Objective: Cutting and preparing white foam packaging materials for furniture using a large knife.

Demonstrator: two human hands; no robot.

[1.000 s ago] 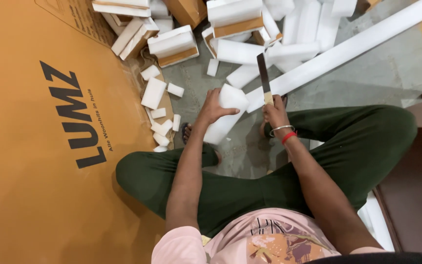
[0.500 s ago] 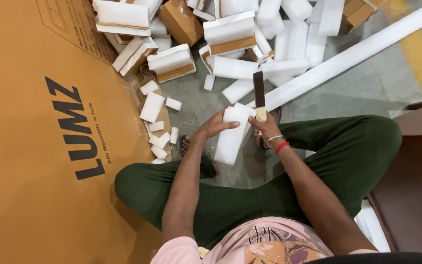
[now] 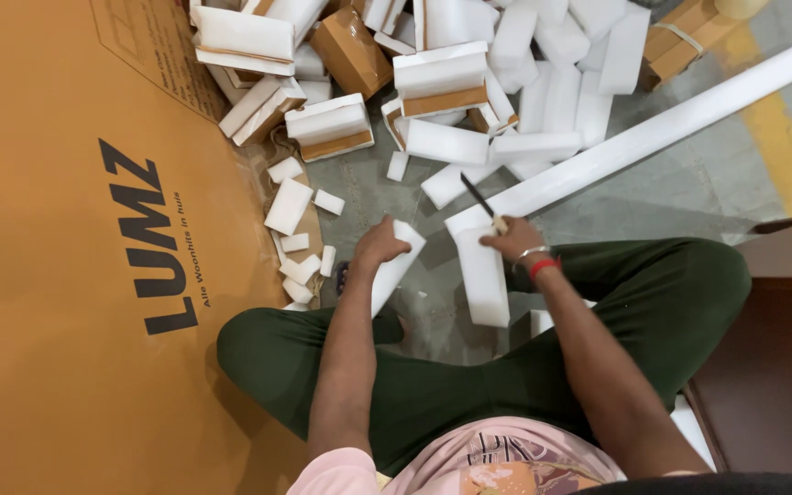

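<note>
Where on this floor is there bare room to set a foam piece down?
Bare concrete lies right of the long foam strip, toward the yellow floor line, and in a smaller patch between the small offcuts and the left hand. The foam block pile above is crowded.

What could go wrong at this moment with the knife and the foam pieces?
The right hand holds a knife close to the left hand, which grips a foam piece; a slip might nick fingers. The other foam piece stands over a crossed leg, so a downward cut may reach it.
</note>
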